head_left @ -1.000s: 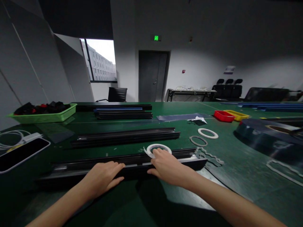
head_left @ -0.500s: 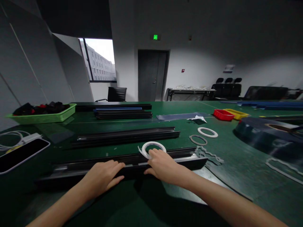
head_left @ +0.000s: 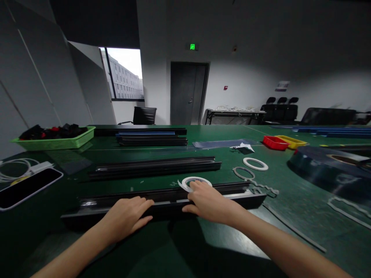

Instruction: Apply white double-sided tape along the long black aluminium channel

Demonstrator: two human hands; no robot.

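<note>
A long black channel-shaped profile (head_left: 171,210) lies crosswise on the green table in front of me. My left hand (head_left: 129,216) is closed over its near wall, fingers on top and thumb on the front side. Farther right, my right hand (head_left: 208,202) rests over the same profile and grips a roll of white tape (head_left: 185,181) with its fingers. The roll lies nearly flat above the channel, with a short loose end at its left. Pale strips show inside the channel between and beside the hands. My right fingertips are partly hidden behind the hand.
Beyond lie another black profile (head_left: 156,170) and a stack of profiles (head_left: 153,139). At left are a phone (head_left: 31,189) and a green basket (head_left: 55,143). Rightward are a white ring (head_left: 255,163), a red tray (head_left: 276,143), a large dark roll (head_left: 315,166) and a grey strip (head_left: 295,229).
The near black profile has shifted to the right. My right hand and the tape roll have moved slightly right too, while my left hand stays almost in place. The view has shifted a little.
</note>
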